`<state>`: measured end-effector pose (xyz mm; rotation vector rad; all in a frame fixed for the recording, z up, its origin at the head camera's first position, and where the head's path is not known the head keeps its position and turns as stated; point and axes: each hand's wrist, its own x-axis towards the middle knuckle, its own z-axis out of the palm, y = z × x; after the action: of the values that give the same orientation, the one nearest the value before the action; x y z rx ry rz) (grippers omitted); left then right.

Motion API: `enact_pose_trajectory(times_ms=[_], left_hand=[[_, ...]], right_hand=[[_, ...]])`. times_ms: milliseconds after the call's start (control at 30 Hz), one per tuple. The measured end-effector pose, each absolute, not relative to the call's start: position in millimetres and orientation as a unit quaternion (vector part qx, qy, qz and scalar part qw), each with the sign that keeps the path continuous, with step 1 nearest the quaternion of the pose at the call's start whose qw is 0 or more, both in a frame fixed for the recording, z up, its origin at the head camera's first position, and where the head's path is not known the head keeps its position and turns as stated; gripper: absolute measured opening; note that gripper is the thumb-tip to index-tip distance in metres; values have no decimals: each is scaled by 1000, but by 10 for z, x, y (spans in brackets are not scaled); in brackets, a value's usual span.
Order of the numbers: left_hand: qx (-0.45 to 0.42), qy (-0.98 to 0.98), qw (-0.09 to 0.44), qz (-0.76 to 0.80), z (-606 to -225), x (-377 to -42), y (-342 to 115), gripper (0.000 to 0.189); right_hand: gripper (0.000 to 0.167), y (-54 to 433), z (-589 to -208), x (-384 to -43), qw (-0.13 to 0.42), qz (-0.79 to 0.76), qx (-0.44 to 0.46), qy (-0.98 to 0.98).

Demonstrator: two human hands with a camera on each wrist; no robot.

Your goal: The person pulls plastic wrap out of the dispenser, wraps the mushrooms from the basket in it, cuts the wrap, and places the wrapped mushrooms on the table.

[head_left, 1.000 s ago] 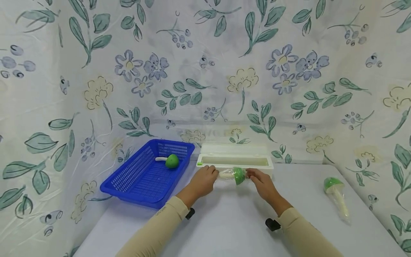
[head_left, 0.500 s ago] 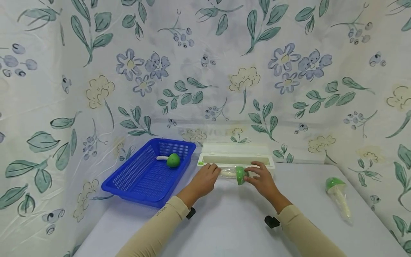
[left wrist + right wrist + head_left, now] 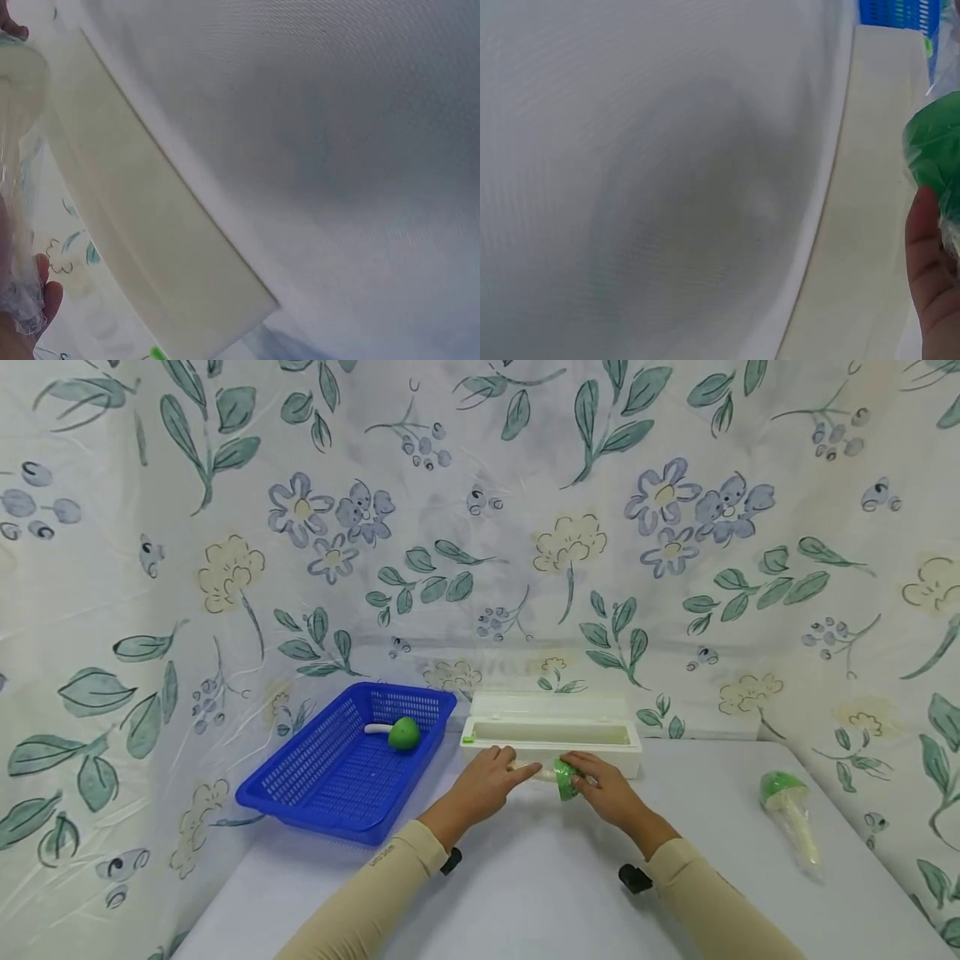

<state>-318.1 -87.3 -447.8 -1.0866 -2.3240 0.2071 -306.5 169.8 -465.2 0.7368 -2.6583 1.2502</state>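
1. The mushroom with a green rounded cap and a long pale stem (image 3: 566, 780), wrapped in clear, crinkled plastic film (image 3: 24, 304), lies crosswise between the two hands, in front of the long white box with a raised lid (image 3: 628, 763).
2. The left hand (image 3: 483, 783) grips the stem end, fingers curled round the bunched film; the right hand (image 3: 609, 789) holds the cap between thumb and fingers. The hands are apart, joined only by what they hold.
3. The step looks like tidying the wrap. To do it well, I would steady the cap lightly with the right hand and gather the loose film snugly with the left, without twisting the stem (it may be the weaker part).
4. Keeping the mushroom level and the film taut should help avoid fresh creases or a tear.
5. Hard to make out: fingers cover the stem's far end and part of the cap, and each wrist view cuts the mushroom off at its edge.
6. The film's outer edge is lost in glare, and I cannot tell whether the wrap touches the box.
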Motion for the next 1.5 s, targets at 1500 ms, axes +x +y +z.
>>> enact_pose_trajectory(times_ms=[1500], left_hand=[[-397, -881, 257, -6, -4377, -3237, -970, 30]], right_hand=[[23, 1782, -4668, -3015, 146, 517, 256, -804]])
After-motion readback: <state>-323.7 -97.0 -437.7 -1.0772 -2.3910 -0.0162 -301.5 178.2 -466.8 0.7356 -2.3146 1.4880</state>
